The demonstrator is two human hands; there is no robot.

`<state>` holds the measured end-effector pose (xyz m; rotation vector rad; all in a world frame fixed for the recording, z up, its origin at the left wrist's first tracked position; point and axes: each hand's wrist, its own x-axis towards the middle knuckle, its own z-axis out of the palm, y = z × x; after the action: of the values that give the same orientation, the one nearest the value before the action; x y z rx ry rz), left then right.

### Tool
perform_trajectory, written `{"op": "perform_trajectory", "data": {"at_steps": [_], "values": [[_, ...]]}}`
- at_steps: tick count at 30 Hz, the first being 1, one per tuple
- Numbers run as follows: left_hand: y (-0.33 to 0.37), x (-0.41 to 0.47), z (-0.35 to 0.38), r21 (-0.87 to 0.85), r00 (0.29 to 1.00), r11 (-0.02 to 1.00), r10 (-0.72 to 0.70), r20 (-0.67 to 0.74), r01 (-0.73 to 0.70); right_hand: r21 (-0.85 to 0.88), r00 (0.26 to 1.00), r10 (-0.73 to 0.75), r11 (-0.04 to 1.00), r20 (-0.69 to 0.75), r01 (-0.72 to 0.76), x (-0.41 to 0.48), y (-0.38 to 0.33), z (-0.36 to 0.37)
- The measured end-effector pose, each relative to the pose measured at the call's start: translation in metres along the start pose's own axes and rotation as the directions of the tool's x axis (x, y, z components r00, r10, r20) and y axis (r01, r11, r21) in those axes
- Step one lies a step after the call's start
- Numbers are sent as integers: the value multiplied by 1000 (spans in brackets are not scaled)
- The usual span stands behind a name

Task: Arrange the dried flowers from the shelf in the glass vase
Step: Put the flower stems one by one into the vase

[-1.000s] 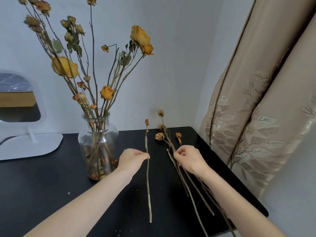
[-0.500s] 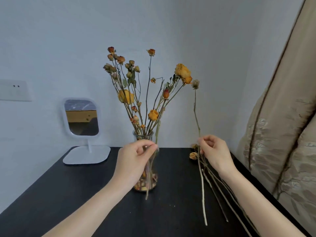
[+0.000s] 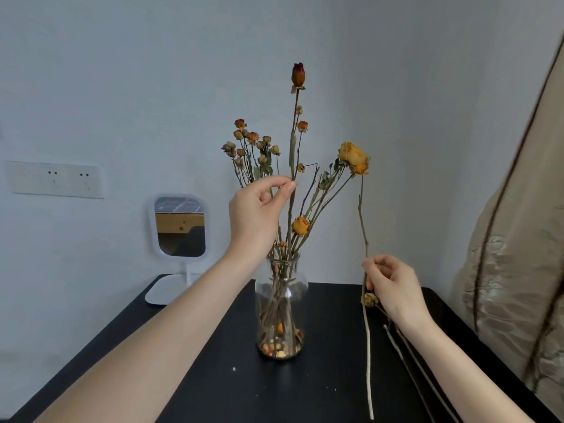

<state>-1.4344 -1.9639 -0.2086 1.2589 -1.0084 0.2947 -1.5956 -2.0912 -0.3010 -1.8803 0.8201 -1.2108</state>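
A glass vase (image 3: 281, 303) stands on the black shelf top (image 3: 213, 377) and holds several dried orange and yellow roses. My left hand (image 3: 259, 215) pinches the stem of a tall dried rose with a dark red bud (image 3: 298, 75), held upright above the vase mouth; its lower end seems to run into the vase. My right hand (image 3: 393, 288) grips a second long stem (image 3: 364, 239) upright, to the right of the vase, its bottom end hanging near the shelf. More dried stems (image 3: 409, 358) lie on the shelf under my right forearm.
A small white-framed mirror (image 3: 178, 227) on a flat base stands at the back left against the wall. A wall socket plate (image 3: 55, 179) is at the left. A beige curtain (image 3: 512, 270) hangs close along the right edge of the shelf.
My left hand has risen from beside the vase to above its mouth, lifting the red-bud rose upright over it. My right hand keeps its stem upright. The view has tilted up.
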Motion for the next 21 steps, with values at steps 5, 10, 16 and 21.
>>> {"op": "perform_trajectory", "data": {"at_steps": [5,10,16,21], "values": [[-14,-1,4,-27,997,997,-73,-35,72,-4,1000,-11,1000,10,11,-1,-1,-2],[-24,-5,4,23,996,996,-87,-19,88,-11,1000,-19,1000,5,20,-1,1,0],[-27,-10,3,55,996,994,-91,0,91,-19,1000,-20,1000,12,20,-3,6,3],[-14,4,3,-36,999,999,-40,-37,39,-19,1000,-9,1000,3,9,-1,9,4]]}}
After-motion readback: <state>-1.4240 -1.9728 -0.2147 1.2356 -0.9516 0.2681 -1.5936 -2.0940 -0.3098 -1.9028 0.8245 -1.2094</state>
